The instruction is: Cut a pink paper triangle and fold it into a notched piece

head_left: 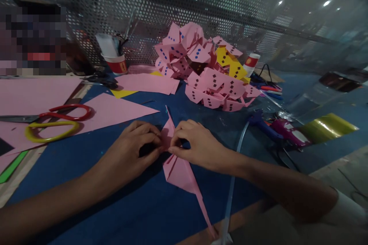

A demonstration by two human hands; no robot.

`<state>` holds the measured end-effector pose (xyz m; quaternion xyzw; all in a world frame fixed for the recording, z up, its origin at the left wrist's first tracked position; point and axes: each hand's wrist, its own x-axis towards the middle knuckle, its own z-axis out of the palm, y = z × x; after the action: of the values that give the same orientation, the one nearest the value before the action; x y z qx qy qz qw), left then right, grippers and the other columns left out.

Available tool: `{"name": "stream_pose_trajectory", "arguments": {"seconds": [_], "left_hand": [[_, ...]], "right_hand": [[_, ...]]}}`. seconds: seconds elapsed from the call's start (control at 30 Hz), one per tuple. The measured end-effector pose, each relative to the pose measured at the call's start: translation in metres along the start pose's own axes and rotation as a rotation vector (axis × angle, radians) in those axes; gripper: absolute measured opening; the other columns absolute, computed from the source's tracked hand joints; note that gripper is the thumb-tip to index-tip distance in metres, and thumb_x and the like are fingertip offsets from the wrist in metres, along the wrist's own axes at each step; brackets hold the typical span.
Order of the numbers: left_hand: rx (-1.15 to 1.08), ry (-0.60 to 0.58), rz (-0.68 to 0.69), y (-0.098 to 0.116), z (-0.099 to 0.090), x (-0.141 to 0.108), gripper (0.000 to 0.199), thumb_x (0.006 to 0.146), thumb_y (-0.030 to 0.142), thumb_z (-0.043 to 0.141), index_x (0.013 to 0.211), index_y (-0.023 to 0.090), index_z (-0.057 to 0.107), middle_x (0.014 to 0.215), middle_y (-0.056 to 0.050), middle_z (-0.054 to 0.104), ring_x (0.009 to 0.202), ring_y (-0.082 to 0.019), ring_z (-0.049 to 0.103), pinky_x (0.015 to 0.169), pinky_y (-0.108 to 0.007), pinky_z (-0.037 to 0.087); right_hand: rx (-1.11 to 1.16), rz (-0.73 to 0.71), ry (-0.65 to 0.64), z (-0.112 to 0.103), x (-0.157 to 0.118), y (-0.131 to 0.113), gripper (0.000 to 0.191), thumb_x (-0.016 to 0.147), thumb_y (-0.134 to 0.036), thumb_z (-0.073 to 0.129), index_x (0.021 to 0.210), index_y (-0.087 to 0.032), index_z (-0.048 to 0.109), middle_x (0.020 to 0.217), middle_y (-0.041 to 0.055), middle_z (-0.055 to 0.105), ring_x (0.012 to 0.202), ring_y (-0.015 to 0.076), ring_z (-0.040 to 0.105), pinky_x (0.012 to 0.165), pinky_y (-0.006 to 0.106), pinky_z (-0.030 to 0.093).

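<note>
Left hand (pixel 143 143) and right hand (pixel 194 143) pinch a folded pink paper (pixel 179 174) at its gathered middle, apparently keeping the creases closed, its tail trailing to the near edge of the blue worktop (pixel 115 203).

The blue worktop (pixel 120 206) carries pink paper sheets (pixel 109 111), scissors (pixel 54 122), a pile of folded pink paper (pixel 218 88), cups (pixel 115 63) and a glue gun (pixel 276 128).
</note>
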<state>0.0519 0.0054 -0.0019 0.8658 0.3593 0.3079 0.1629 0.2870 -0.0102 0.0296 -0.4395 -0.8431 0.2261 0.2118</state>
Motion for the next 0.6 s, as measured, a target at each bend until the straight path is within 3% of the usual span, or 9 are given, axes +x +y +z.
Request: {"name": "stream_pose_trajectory", "arguments": {"seconds": [0.6], "left_hand": [[0.008,-0.006,-0.018,-0.0038,0.0005,-0.0027,0.012,0.094,0.033,0.068,0.087,0.025,0.071,0.106,-0.005,0.072,0.113,-0.028,0.06,0.098,-0.047,0.048]], "right_hand": [[0.034,0.044,0.007,0.0005,0.0023,-0.0017,0.013,0.094,-0.016,0.07,0.082,-0.019,0.067,0.095,0.0021,0.067,0.097,0.0175,0.058,0.09,0.033,0.045]]}}
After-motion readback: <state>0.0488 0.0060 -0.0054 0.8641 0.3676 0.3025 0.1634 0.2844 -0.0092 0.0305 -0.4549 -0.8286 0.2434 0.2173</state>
